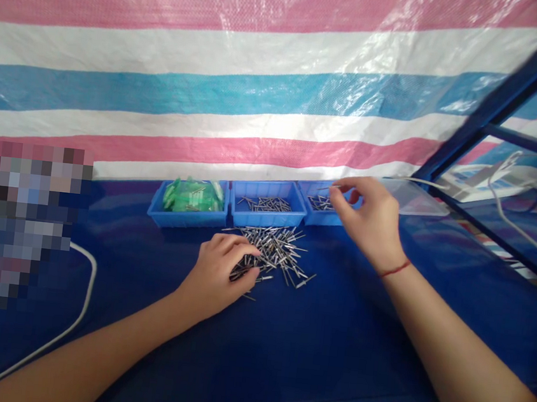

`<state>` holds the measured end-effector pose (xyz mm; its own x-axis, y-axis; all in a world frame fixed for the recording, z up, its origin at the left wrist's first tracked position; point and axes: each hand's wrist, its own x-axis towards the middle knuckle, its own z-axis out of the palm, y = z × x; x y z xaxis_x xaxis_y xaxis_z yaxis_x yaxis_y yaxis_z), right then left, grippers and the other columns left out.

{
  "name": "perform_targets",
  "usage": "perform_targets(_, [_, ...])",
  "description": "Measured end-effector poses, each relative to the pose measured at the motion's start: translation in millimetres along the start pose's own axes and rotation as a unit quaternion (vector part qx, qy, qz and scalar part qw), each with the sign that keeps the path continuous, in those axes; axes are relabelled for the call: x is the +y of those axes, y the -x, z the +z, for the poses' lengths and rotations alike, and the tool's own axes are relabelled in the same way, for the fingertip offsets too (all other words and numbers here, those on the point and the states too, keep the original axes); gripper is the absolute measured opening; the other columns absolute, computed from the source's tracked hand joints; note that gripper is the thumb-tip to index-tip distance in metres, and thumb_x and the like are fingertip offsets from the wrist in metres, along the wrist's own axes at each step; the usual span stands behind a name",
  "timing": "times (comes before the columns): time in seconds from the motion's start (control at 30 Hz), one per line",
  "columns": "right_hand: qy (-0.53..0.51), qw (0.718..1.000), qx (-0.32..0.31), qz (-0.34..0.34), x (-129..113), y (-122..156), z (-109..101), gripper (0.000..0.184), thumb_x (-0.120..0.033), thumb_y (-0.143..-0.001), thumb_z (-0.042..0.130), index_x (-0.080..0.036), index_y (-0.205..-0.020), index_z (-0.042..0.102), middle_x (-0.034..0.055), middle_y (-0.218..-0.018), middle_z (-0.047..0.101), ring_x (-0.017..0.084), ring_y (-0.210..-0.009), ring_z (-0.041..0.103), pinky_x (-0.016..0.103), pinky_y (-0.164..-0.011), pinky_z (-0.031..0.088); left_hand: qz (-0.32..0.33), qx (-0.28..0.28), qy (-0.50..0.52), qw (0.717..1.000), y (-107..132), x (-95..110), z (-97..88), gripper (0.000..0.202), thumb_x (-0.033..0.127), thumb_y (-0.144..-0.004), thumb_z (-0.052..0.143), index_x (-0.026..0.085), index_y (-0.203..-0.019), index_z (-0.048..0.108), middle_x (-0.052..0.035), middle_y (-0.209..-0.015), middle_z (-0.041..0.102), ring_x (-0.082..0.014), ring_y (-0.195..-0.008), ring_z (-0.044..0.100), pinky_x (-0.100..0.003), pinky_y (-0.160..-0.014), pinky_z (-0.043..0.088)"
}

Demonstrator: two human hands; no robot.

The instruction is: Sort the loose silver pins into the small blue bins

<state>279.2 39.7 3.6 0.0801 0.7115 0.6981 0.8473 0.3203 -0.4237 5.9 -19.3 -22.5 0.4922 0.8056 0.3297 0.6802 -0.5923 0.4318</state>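
A loose pile of blind rivets lies on the blue tabletop. My left hand rests at the pile's left edge, fingers curved and thumb apart, with rivets visible between them. Over the right blue bin, my right hand pinches a thin blind rivet between thumb and forefinger. More rivets lie in that bin, partly hidden by the hand. The middle blue bin also holds rivets. In the left blue bin are green plastic packets.
A striped plastic sheet hangs behind the bins. To the right stands a dark blue metal frame with white cables near it. A white cable curves across the table at left, beside a blurred-out area. A clear plastic sheet lies beyond my right hand.
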Motion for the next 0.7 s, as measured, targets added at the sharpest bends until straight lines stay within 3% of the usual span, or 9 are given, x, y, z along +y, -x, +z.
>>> perform_targets(0.1, [0.071, 0.997, -0.011, 0.013, 16.5, -4.2, 3.8, 0.024, -0.031, -0.08, 0.058, -0.016, -0.098, 0.064, 0.0097, -0.085, 0.067, 0.023, -0.073, 0.058, 0.036, -0.07, 0.045, 0.008, -0.017, -0.028, 0.999, 0.1, 1.9, -0.5, 0.018, 0.03, -0.081, 0.061, 0.025, -0.097, 0.064, -0.0045, -0.11, 0.063, -0.0253, -0.107, 0.05, -0.042, -0.088, 0.034])
perform_targets(0.17, [0.067, 0.997, -0.019, 0.014, 15.3, -2.8, 6.2, 0.027, -0.03, -0.08, 0.058, -0.015, -0.101, 0.063, 0.0102, -0.087, 0.067, 0.023, -0.074, 0.058, 0.037, -0.071, 0.045, 0.023, -0.01, -0.046, 0.999, 0.1, 2.5, -1.0, 0.014, 0.029, -0.079, 0.062, 0.023, -0.092, 0.065, -0.0048, -0.11, 0.063, -0.0251, -0.106, 0.05, -0.042, -0.088, 0.033])
perform_targets(0.33, [-0.011, 0.997, -0.063, -0.036, -16.3, 9.3, 6.7, 0.021, -0.028, -0.083, 0.055, -0.017, -0.099, 0.063, 0.0082, -0.089, 0.067, 0.022, -0.078, 0.059, 0.036, -0.074, 0.046, 0.065, -0.022, -0.073, 0.995, -0.2, 2.6, -2.7, 0.009, 0.029, -0.077, 0.064, 0.021, -0.082, 0.065, -0.0049, -0.109, 0.063, -0.0242, -0.103, 0.05, -0.039, -0.085, 0.033])
perform_targets(0.47, [-0.055, 0.99, -0.099, -0.084, -40.6, 20.3, 5.0, 0.016, -0.024, -0.084, 0.055, -0.017, -0.096, 0.063, 0.0076, -0.091, 0.067, 0.023, -0.084, 0.059, 0.038, -0.081, 0.046, 0.091, -0.035, -0.085, 0.992, -0.2, 2.8, -3.6, 0.009, 0.028, -0.084, 0.059, 0.022, -0.083, 0.066, -0.0042, -0.108, 0.063, -0.0221, -0.1, 0.051, -0.038, -0.083, 0.034])
perform_targets(0.6, [-0.096, 0.98, -0.129, -0.117, -52.2, 27.5, 3.7, 0.015, -0.021, -0.085, 0.054, -0.017, -0.097, 0.063, 0.0078, -0.095, 0.066, 0.023, -0.09, 0.058, 0.039, -0.085, 0.045, 0.121, -0.024, -0.108, 0.986, 0.5, 3.2, -2.2, 0.014, 0.028, -0.089, 0.054, 0.022, -0.087, 0.067, -0.0047, -0.108, 0.064, -0.0218, -0.099, 0.052, -0.038, -0.082, 0.034])
perform_targets(0.7, [-0.126, 0.96, -0.186, -0.168, -57.2, 29.9, 1.2, 0.012, -0.015, -0.083, 0.053, -0.017, -0.089, 0.063, 0.0071, -0.093, 0.065, 0.021, -0.088, 0.058, 0.037, -0.084, 0.044, 0.124, -0.02, -0.117, 0.985, 0.8, 3.7, -1.0, 0.015, 0.029, -0.09, 0.054, 0.023, -0.089, 0.067, -0.004, -0.109, 0.064, -0.0221, -0.099, 0.053, -0.038, -0.081, 0.034])
